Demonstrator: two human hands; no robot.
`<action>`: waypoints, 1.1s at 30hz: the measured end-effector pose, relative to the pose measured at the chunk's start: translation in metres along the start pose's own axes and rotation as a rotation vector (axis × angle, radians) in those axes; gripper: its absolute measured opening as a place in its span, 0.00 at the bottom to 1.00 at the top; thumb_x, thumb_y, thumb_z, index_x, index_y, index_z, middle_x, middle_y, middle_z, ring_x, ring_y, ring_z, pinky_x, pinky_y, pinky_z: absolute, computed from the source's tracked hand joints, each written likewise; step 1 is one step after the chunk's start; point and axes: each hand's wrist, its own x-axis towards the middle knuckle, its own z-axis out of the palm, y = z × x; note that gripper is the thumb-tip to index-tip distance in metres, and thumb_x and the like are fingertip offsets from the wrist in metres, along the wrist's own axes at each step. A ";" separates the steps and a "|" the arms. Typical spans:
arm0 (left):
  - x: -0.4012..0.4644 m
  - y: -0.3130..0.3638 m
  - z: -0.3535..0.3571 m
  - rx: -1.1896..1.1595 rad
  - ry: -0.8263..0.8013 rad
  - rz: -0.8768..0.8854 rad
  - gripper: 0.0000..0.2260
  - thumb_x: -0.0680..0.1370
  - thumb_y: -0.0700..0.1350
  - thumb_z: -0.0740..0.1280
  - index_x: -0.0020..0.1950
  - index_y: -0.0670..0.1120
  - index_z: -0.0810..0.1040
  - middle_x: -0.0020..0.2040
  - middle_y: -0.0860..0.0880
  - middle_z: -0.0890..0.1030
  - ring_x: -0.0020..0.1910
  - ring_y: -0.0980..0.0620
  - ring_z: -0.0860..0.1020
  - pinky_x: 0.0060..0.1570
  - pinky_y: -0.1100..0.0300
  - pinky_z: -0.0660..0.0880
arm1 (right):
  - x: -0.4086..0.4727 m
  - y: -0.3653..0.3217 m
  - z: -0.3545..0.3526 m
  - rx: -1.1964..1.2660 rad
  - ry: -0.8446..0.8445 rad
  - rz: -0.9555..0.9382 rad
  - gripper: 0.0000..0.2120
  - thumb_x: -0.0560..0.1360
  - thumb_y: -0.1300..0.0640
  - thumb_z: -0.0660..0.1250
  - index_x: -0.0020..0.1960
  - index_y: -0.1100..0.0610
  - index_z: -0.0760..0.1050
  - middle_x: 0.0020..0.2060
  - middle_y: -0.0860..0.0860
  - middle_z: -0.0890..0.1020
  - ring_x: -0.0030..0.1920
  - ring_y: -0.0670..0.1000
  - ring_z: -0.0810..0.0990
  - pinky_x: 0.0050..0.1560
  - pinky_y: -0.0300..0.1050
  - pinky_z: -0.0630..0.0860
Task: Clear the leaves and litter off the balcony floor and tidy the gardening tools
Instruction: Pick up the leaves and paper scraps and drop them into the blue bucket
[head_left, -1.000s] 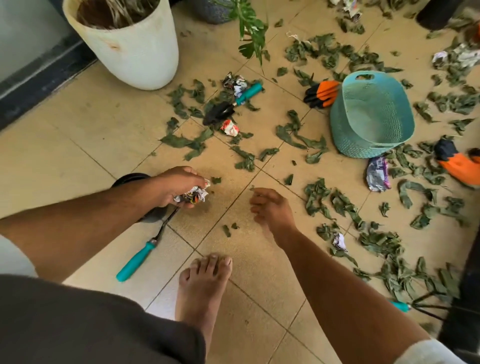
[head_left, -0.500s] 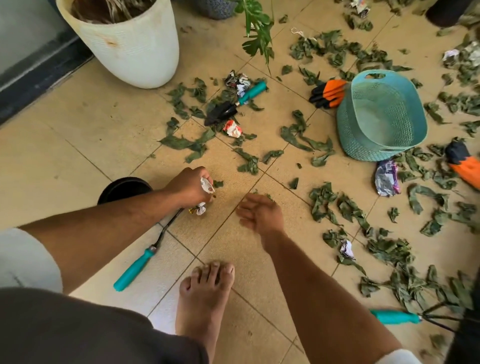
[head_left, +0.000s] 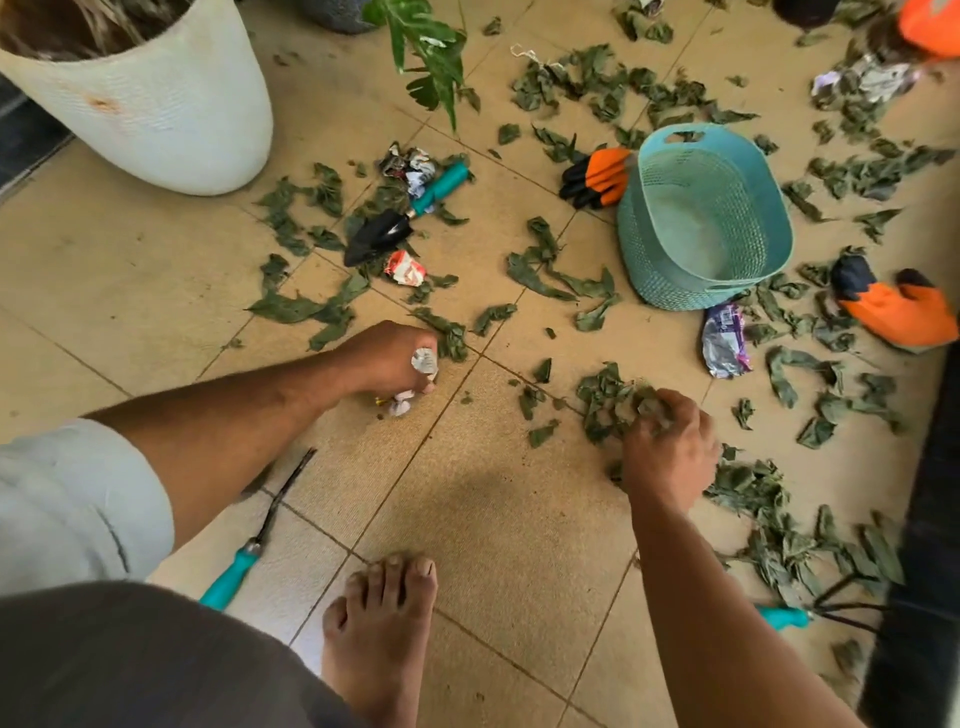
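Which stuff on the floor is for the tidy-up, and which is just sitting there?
For the job:
- dry leaves, gripped by the right hand
- crumpled wrappers in the left hand
- purple wrapper
- trowel
- teal-handled weeder
- hand rake
- orange gloves
- teal basket

Just there:
- white planter
- green plant

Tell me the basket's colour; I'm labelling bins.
Teal basket, woven-look perforated plastic; the head view shows it clearly.

Bright soft daylight | faint shadow on floor (head_left: 483, 493) at 6 o'clock | edges bowed | slight motion blur
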 end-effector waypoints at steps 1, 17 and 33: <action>0.004 0.009 -0.001 -0.022 -0.021 0.022 0.23 0.76 0.51 0.80 0.69 0.51 0.79 0.57 0.52 0.83 0.49 0.53 0.79 0.40 0.60 0.69 | 0.003 0.001 0.001 -0.062 -0.024 -0.035 0.20 0.79 0.51 0.66 0.70 0.47 0.72 0.69 0.54 0.73 0.67 0.58 0.70 0.67 0.56 0.69; 0.046 0.043 -0.016 0.112 0.036 0.048 0.40 0.64 0.62 0.84 0.71 0.53 0.72 0.76 0.40 0.70 0.73 0.40 0.71 0.67 0.48 0.71 | -0.005 -0.002 -0.007 -0.017 0.012 -0.297 0.19 0.83 0.55 0.60 0.73 0.46 0.72 0.69 0.50 0.77 0.68 0.53 0.74 0.68 0.50 0.72; -0.004 0.078 0.010 -0.932 -0.134 -0.003 0.09 0.78 0.40 0.74 0.55 0.52 0.82 0.63 0.49 0.85 0.62 0.46 0.82 0.57 0.51 0.73 | -0.032 -0.032 -0.002 -0.236 -0.069 -0.359 0.26 0.81 0.33 0.59 0.74 0.43 0.68 0.66 0.52 0.71 0.63 0.52 0.69 0.58 0.49 0.69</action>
